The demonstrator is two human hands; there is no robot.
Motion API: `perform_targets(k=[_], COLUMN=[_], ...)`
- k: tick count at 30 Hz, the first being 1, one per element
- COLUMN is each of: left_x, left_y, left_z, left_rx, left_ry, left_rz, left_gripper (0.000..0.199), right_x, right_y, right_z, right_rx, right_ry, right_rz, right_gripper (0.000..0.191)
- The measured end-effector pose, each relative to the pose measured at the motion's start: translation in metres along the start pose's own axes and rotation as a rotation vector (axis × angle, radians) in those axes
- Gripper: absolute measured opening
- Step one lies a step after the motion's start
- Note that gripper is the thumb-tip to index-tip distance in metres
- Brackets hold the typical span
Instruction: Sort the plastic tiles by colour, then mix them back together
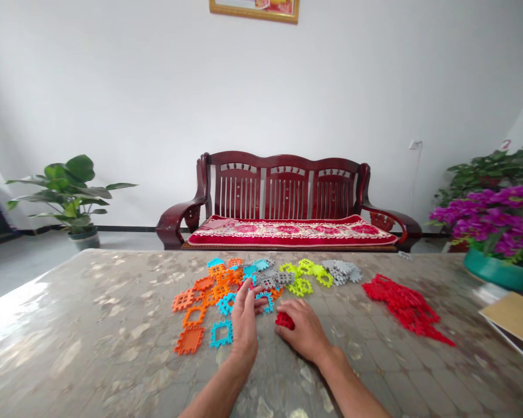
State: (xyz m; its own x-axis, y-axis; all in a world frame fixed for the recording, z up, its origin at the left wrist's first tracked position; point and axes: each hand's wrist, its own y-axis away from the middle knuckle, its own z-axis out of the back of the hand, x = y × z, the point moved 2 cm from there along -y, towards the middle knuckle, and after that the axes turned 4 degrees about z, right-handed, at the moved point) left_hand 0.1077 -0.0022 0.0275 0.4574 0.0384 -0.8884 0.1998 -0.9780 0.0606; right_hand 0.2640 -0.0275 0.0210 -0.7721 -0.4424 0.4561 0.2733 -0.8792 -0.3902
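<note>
My right hand is closed around red interlocking tiles, low over the table. Palm facing inward, my left hand has its fingers stretched out and holds nothing that shows. It is beside a blue square-frame tile and partly covers the mixed pile behind it. Orange tiles and several blue ones make up that pile, with grey tiles at its right. Lime-green tiles lie farther right, near a second grey heap. A large red heap of tiles rests to the right of my right hand.
The table has a patterned cover. At its right edge are a teal flower pot with purple flowers and a tan envelope-like item. Beyond stands a wooden bench; a potted plant is at left.
</note>
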Motion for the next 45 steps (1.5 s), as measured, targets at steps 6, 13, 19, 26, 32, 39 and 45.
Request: perform_targets(k=[6, 13, 19, 26, 32, 39, 45], left_x=[0.014, 0.019, 0.022, 0.027, 0.020, 0.012, 0.016], left_y=[0.005, 0.015, 0.015, 0.009, 0.012, 0.012, 0.009], left_z=[-0.008, -0.017, -0.016, -0.015, -0.020, -0.022, -0.020], left_rx=[0.197, 0.377, 0.430, 0.550, 0.621, 0.593, 0.557], left_ry=[-0.215, -0.327, -0.438, -0.378, -0.346, -0.364, -0.295], left_rz=[-0.041, -0.051, 0.014, 0.042, 0.035, 0.040, 0.113], left_gripper=[0.034, 0.044, 0.052, 0.045, 0.034, 0.028, 0.024], right_x=[-0.001, -0.009, -0.007, -0.007, -0.008, -0.004, -0.001], right_y=[-0.001, 0.000, 0.001, 0.001, 0.002, -0.001, -0.002], right_z=[0.001, 0.004, 0.005, 0.005, 0.003, 0.004, 0.005], right_rx=[-0.085, -0.338, -0.358, -0.351, -0.307, -0.252, -0.216], right_ry=[-0.027, -0.092, -0.124, -0.137, -0.105, -0.077, -0.082], right_rz=[0.003, -0.003, 0.025, 0.051, 0.068, 0.096, 0.137], right_gripper=[0.021, 0.021, 0.025, 0.032, 0.029, 0.027, 0.027])
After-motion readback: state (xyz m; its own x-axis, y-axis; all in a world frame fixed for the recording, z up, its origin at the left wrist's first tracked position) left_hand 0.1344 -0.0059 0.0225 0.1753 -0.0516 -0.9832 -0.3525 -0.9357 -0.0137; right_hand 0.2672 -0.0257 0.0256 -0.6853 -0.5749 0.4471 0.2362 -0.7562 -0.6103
